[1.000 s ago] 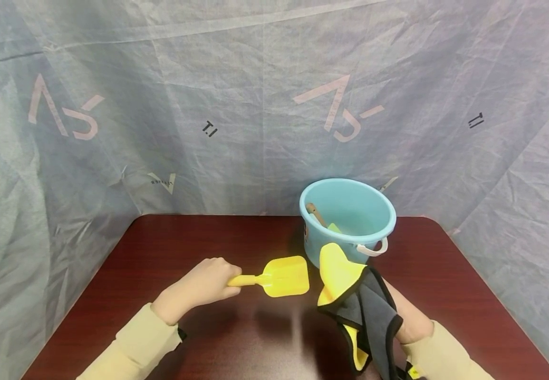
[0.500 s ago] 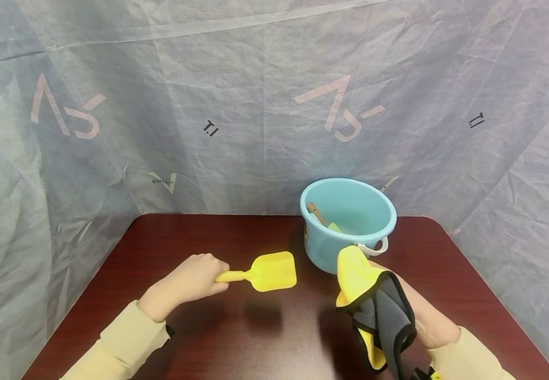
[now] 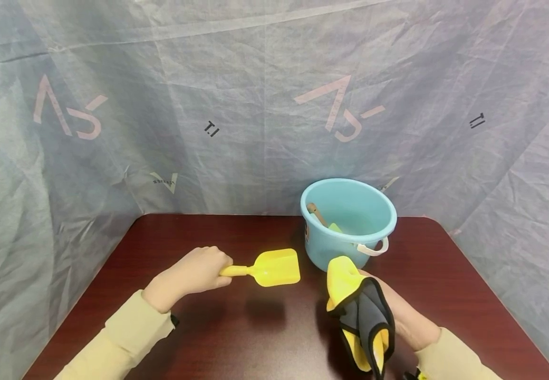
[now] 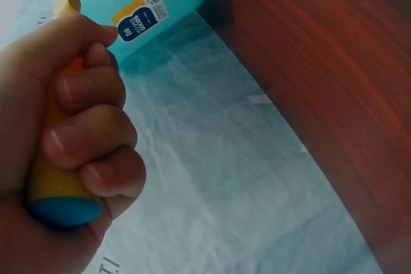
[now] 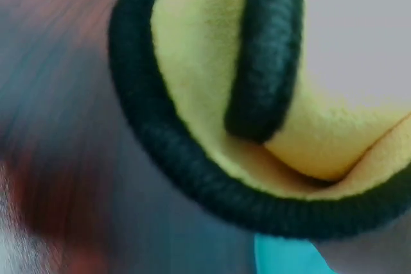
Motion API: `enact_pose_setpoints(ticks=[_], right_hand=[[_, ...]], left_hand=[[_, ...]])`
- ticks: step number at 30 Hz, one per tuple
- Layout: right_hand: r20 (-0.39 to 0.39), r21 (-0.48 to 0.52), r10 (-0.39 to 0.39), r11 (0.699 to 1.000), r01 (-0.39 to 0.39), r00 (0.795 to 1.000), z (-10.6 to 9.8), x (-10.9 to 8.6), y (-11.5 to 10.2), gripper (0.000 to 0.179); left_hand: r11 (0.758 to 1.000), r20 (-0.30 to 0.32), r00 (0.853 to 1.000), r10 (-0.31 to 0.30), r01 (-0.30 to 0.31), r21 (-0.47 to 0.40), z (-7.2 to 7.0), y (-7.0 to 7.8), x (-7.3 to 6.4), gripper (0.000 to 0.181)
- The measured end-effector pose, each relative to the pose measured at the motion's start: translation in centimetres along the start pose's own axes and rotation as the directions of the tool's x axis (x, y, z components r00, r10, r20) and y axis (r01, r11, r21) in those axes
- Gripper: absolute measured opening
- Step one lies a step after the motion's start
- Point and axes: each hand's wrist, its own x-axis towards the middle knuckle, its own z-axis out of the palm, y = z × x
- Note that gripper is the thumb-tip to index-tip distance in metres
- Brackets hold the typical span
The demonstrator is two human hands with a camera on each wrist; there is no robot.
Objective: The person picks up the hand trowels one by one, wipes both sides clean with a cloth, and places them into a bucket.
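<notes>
In the head view my left hand [image 3: 198, 272] grips the handle of a yellow toy shovel [image 3: 276, 267], holding it above the table with its blade pointing right. Fingers curl fully round the shovel handle [image 4: 58, 178] in the left wrist view, where its blue end cap shows. My right hand [image 3: 404, 314] holds up a bunched cleaning cloth [image 3: 366, 311], yellow on one side and dark grey on the other, with black edging. The cloth hides most of the right fingers and fills much of the right wrist view. Shovel and cloth are apart.
A light blue bucket [image 3: 321, 250] with a white handle [image 3: 374, 249] stands at the back right, just beyond the cloth. Inside it are a brown stick-like handle [image 3: 317, 214] and something light green. Grey fabric [image 3: 236, 158] hangs behind the dark red table [image 3: 198, 229].
My left hand has drawn the shovel left and slightly away from me. The right hand moved the cloth right, then back left and a little nearer to me. The bucket has stayed put.
</notes>
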Motion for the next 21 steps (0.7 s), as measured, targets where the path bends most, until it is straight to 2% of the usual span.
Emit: enact_pose_setpoints(ticks=[1, 2, 3, 4, 5, 6, 7, 8, 9, 11, 13, 14, 15, 16, 17, 20, 21], right_hand=[[0.017, 0.043, 0.011, 0.999, -0.011, 1.0, 0.0, 0.3, 0.2, 0.011], [-0.051, 0.154, 0.066, 0.986, -0.058, 0.996, 0.2, 0.5, 0.4, 0.011], [-0.135, 0.252, 0.142, 0.962, -0.105, 0.981, 0.5, 0.6, 0.4, 0.012], [-0.291, 0.487, 0.261, 0.868, -0.092, 0.92, 1.1, 0.6, 0.4, 0.014], [-0.415, 0.663, 0.381, 0.749, -0.013, 0.826, 1.7, 0.5, 0.3, 0.015], [-0.479, 0.766, 0.467, 0.635, 0.095, 0.743, 2.1, 0.6, 0.3, 0.018], [-0.517, 0.793, 0.52, 0.59, 0.152, 0.68, 2.3, 0.8, 0.3, 0.021], [-0.546, 0.783, 0.548, 0.603, 0.154, 0.633, 2.4, 1.0, 0.3, 0.019], [-0.558, 0.783, 0.563, 0.6, 0.163, 0.609, 2.4, 1.2, 0.4, 0.019], [-0.554, 0.804, 0.577, 0.558, 0.206, 0.6, 2.2, 1.7, 0.5, 0.022], [-0.555, 0.81, 0.568, 0.533, 0.242, 0.608, 1.9, 2.3, 0.5, 0.025], [-0.551, 0.819, 0.559, 0.505, 0.273, 0.62, 1.7, 2.6, 0.5, 0.027], [-0.528, 0.841, 0.55, 0.446, 0.307, 0.647, 1.5, 3.0, 0.5, 0.029], [-0.525, 0.845, 0.54, 0.427, 0.323, 0.658, 1.3, 3.3, 0.5, 0.031], [-0.528, 0.843, 0.53, 0.42, 0.335, 0.664, 1.1, 3.7, 0.4, 0.032], [-0.506, 0.861, 0.504, 0.341, 0.376, 0.7, 0.5, 4.8, 0.3, 0.036], [-0.508, 0.86, 0.495, 0.339, 0.381, 0.705, 0.3, 5.2, 0.3, 0.037]], left_hand=[[1.0, -0.001, 1.0, 0.002, -0.002, 0.001, -0.1, 0.1, 0.1, 0.028], [1.0, -0.001, 1.0, 0.003, -0.003, 0.003, -0.2, 0.2, 0.2, 0.028], [1.0, -0.001, 1.0, 0.004, -0.004, 0.005, -0.3, 0.3, 0.4, 0.029], [1.0, 0.0, 1.0, 0.004, -0.004, 0.008, -0.5, 0.4, 0.5, 0.029], [1.0, 0.002, 1.0, 0.003, -0.003, 0.011, -0.6, 0.5, 0.7, 0.029], [1.0, 0.002, 1.0, 0.004, -0.004, 0.014, -0.7, 0.6, 0.9, 0.029], [1.0, 0.002, 1.0, 0.005, -0.005, 0.018, -0.9, 0.7, 1.0, 0.029], [1.0, 0.003, 1.0, 0.006, -0.006, 0.025, -1.0, 0.8, 1.2, 0.029], [0.999, 0.005, 1.0, 0.008, -0.008, 0.031, -1.1, 0.9, 1.4, 0.029], [0.999, 0.007, 1.0, 0.012, -0.012, 0.038, -1.4, 1.1, 1.7, 0.028], [0.999, 0.006, 1.0, 0.019, -0.019, 0.042, -1.7, 1.3, 1.9, 0.028], [0.999, 0.007, 1.0, 0.021, -0.021, 0.043, -1.8, 1.4, 2.1, 0.028], [0.999, 0.008, 1.0, 0.022, -0.023, 0.044, -2.0, 1.5, 2.2, 0.028], [0.999, 0.009, 1.0, 0.026, -0.026, 0.045, -2.1, 1.6, 2.3, 0.028], [0.999, 0.01, 1.0, 0.028, -0.029, 0.045, -2.2, 1.7, 2.5, 0.028], [0.998, 0.017, 0.999, 0.034, -0.035, 0.048, -2.5, 2.0, 2.8, 0.028], [0.998, 0.016, 0.999, 0.04, -0.041, 0.044, -2.5, 2.2, 2.9, 0.028]])
